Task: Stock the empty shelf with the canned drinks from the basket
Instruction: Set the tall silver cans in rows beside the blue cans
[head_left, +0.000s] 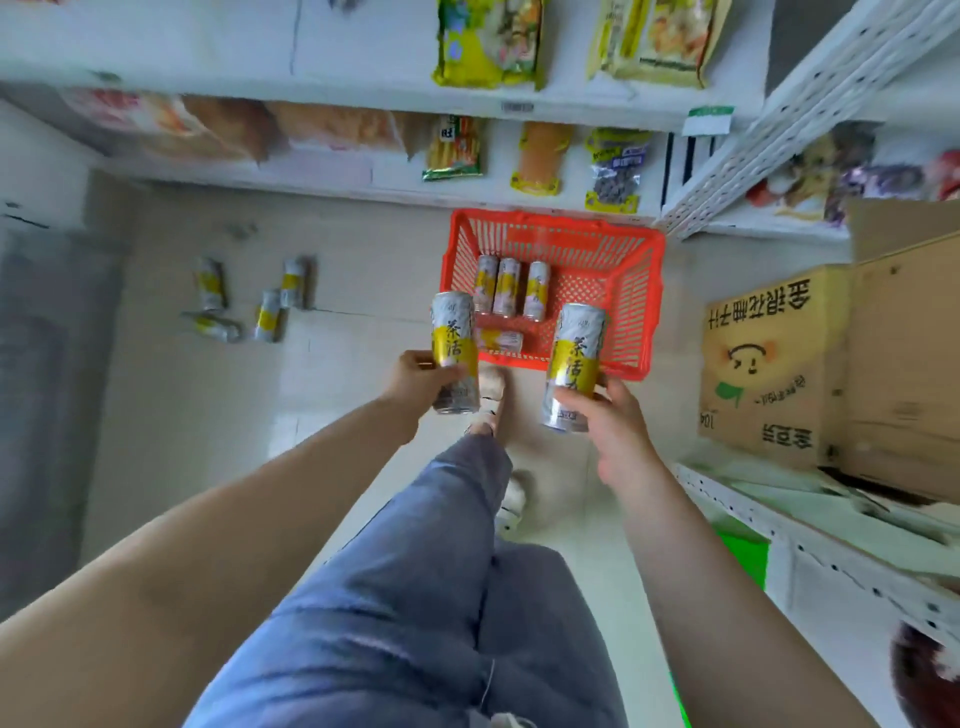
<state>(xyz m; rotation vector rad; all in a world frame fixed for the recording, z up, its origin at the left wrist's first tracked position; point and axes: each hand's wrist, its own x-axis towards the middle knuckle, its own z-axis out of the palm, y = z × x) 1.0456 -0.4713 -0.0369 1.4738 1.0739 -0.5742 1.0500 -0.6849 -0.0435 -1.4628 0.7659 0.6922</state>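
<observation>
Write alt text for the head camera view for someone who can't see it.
Seen from above, a person's left hand and right hand each grip a yellow-banded drink can over a red basket on the floor that holds four more cans. Several cans lie on the floor to the left; snack shelves stand behind.

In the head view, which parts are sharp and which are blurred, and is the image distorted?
Head view: the two cans in the left hand and right hand are sharp, and the red basket is fairly clear; the upper-left shelf and the cans on the floor are smeared; wide-angle bending slants the shelf edges; light is soft, without hard glare.
</observation>
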